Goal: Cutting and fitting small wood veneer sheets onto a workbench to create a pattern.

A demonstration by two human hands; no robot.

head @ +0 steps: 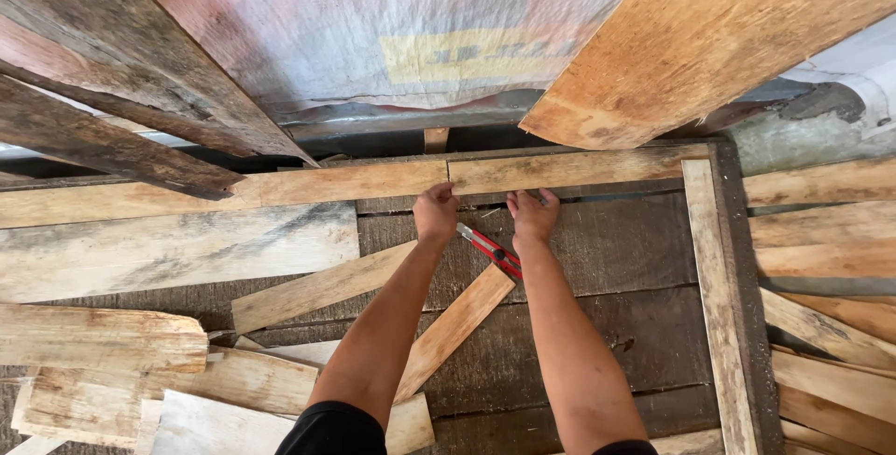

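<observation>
Two bare forearms come in from the bottom edge, black sleeves just showing, running up over dark floor boards [597,268].

Left hand [435,213]: fingers curled tight, knuckles up, pressed on the lower edge of a long pale wood strip [355,182]. Cannot tell if anything is pinched in it.

Right hand [533,215]: also curled narrow, fingertips on the lower edge of a second strip [569,168]. Cannot tell if it grips anything small.

The two strips lie end to end across the view; their butt joint sits just above and between the hands, slightly nearer the left one.

A red-handled tool [490,251] (pliers or cutter, can't resolve which) lies on the floor boards between the wrists, angled from upper left to lower right, its lower end at the right wrist. Neither hand holds it.

A loose slat [457,324] lies diagonally under and between the forearms, its top end just below the tool. Another slat [322,287] lies left of the left forearm.

An upright strip [714,296] runs down the right side, meeting the second strip at a corner.

Scrap plank pile [103,338] lower left, more planks [821,231] far right. Big board [709,35] and a printed woven sack [392,26] lean above.
</observation>
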